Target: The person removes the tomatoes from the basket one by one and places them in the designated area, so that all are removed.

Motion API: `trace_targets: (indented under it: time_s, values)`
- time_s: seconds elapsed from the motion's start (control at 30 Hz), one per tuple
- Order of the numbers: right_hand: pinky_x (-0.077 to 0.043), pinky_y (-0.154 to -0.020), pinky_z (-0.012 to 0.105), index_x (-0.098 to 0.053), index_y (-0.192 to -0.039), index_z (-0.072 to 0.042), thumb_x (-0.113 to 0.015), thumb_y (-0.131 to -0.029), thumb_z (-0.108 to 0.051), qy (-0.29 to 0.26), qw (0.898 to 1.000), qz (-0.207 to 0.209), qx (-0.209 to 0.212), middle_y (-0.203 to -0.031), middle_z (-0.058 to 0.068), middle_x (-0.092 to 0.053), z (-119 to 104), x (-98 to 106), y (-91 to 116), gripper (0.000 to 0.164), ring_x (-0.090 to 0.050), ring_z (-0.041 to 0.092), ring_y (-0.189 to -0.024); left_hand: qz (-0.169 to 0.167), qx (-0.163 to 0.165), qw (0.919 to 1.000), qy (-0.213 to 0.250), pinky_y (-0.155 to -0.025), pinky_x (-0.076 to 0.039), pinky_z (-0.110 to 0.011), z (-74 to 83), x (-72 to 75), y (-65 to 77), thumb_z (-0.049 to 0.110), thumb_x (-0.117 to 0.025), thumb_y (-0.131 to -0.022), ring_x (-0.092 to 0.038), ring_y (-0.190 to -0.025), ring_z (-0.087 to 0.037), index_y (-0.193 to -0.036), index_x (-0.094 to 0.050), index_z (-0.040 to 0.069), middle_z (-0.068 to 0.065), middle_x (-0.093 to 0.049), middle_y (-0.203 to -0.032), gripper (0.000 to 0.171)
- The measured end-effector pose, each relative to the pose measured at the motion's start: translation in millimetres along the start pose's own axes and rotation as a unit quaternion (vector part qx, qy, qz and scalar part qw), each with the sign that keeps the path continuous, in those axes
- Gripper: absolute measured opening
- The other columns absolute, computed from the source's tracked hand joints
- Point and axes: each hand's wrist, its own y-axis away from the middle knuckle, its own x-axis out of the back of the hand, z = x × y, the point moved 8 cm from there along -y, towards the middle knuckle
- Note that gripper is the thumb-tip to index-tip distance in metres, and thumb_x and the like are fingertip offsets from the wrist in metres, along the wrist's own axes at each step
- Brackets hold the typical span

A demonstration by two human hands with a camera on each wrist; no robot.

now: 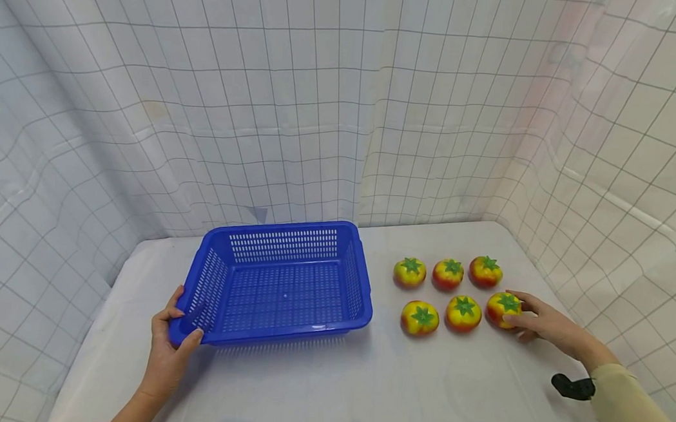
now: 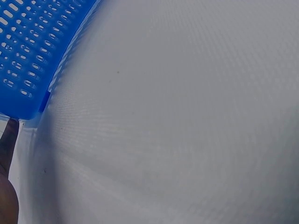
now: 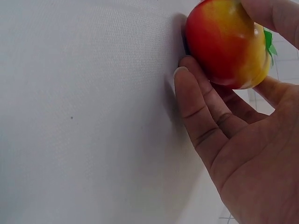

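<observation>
A blue plastic basket [image 1: 284, 333] with slotted walls sits left of the table's middle, its inside bare. My left hand [image 1: 169, 355] grips its near left corner, thumb at the front rim and fingers along the left side. In the left wrist view only part of that hand shows against the basket [image 2: 28, 105]. On the right, my right hand [image 1: 552, 326] holds a red-and-yellow toy tomato [image 1: 500, 309] with a green leafy top. Seen from the right wrist, the thumb presses one side of the tomato [image 3: 224, 46] while curled fingers reach round its underside, close to the tabletop.
Left of the held one lie two more tomatoes [image 1: 463, 313] [image 1: 420, 318]. Behind them runs a row of three [image 1: 410, 273] [image 1: 448, 274] [image 1: 485, 272]. White cloth covers the table [image 1: 362, 393], and grid-patterned curtains [image 1: 298, 105] enclose its back and sides.
</observation>
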Motion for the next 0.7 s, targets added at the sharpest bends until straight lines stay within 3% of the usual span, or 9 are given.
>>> trace_targets:
  time_s: [0.7]
  values:
    - [-0.053,-0.085,0.036,-0.011,-0.162,-0.006,-0.063,-0.098,-0.04,0.006,1.0,-0.011,-0.011,-0.155,0.039,-0.022,5.5,5.5,9.1,0.089,-0.063,0.027,-0.102,-0.005,-0.005,1.0,-0.004,-0.1,-0.035,-0.006,-1.4,1.3,-0.4,-0.006,-0.055,-0.099,-0.015,-0.152,-0.023,-0.126,-0.027,0.016,0.003,-0.008,-0.17,0.045]
